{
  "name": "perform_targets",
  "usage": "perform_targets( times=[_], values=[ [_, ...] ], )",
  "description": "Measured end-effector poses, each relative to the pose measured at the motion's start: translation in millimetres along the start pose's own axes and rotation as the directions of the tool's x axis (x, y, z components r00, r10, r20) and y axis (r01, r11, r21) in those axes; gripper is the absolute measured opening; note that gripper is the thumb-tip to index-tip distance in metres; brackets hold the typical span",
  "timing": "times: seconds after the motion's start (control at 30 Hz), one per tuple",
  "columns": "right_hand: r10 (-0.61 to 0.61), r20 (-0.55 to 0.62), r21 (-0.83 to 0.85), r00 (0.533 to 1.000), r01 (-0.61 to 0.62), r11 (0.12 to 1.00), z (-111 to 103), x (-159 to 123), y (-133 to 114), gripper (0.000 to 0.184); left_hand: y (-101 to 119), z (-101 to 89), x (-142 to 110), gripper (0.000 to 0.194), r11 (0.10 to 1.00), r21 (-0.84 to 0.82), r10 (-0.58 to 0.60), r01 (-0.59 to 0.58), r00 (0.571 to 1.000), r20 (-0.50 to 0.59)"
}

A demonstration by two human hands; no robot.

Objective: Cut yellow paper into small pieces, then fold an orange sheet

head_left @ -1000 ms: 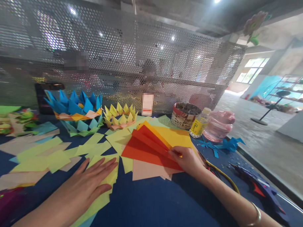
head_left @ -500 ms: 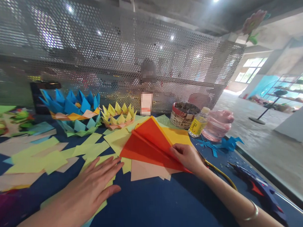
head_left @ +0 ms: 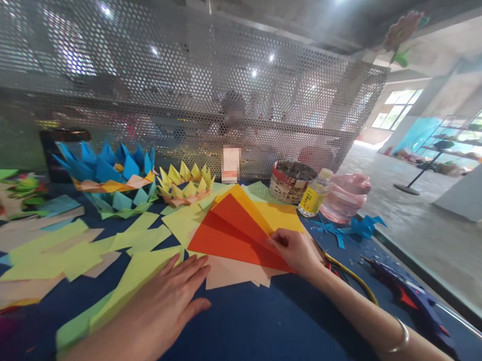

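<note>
A folded sheet of orange paper [head_left: 231, 233] lies at the middle of the table, its top point angled away from me. My right hand [head_left: 296, 249] pinches its right side between thumb and fingers. Beside its lower left corner, my left hand [head_left: 177, 293] is held palm down with fingers stretched out, holding nothing. Yellow paper [head_left: 279, 216] shows behind the orange sheet, and a peach sheet [head_left: 224, 273] lies under its front edge. Light green sheets [head_left: 137, 279] are spread under and left of my left hand.
Folded-paper rings, one blue [head_left: 117, 163] and one yellow [head_left: 185, 182], stand at the back left. A woven basket [head_left: 290, 181], a yellow-labelled bottle [head_left: 315, 193] and a pink container [head_left: 346, 198] stand at the back right. A glue gun [head_left: 407, 296] and blue scraps [head_left: 363, 227] lie on the right.
My left hand has shifted right and slightly nearer to me. The orange paper's right flap has come down flatter, with my right hand still pinching that side.
</note>
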State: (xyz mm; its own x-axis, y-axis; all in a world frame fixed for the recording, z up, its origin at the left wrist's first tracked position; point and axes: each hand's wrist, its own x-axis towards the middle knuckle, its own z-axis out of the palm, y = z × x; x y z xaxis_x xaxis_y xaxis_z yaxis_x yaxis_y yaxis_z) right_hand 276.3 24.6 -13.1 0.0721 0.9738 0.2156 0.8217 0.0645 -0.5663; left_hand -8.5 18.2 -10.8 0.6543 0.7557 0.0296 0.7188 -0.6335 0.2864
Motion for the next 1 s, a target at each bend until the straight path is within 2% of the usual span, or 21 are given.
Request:
perform_targets(
  times=[0.13, 0.33, 0.53, 0.87, 1.0],
  values=[
    [-0.023, -0.023, -0.002, 0.999, 0.023, 1.0, 7, 0, 4, 0.026, -1, 4.6, -1, 0.053, 1.0, -0.015, -0.021, 0.021, 0.999, 0.03],
    [-0.076, -0.046, -0.022, 0.996, 0.075, 0.997, 11, -2, 6, 0.023, -9, 21.2, 4, 0.054, 0.998, -0.066, 0.005, -0.006, 1.0, -0.027],
    [-0.127, -0.064, -0.029, 0.99, 0.125, 0.992, 12, -3, 3, 0.021, -11, 24.5, 4, 0.054, 0.996, -0.072, 0.04, -0.045, 0.997, -0.061],
    [-0.089, -0.167, -0.062, 0.982, 0.08, 0.995, 12, 1, 6, 0.029, -8, 23.9, 9, 0.049, 1.0, -0.02, 0.02, -0.022, 0.998, -0.066],
    [-0.08, -0.204, -0.075, 0.976, 0.066, 0.995, 12, 3, 7, 0.025, -11, 26.4, 10, 0.049, 0.998, -0.057, -0.019, 0.01, 0.988, -0.156]
  ],
)
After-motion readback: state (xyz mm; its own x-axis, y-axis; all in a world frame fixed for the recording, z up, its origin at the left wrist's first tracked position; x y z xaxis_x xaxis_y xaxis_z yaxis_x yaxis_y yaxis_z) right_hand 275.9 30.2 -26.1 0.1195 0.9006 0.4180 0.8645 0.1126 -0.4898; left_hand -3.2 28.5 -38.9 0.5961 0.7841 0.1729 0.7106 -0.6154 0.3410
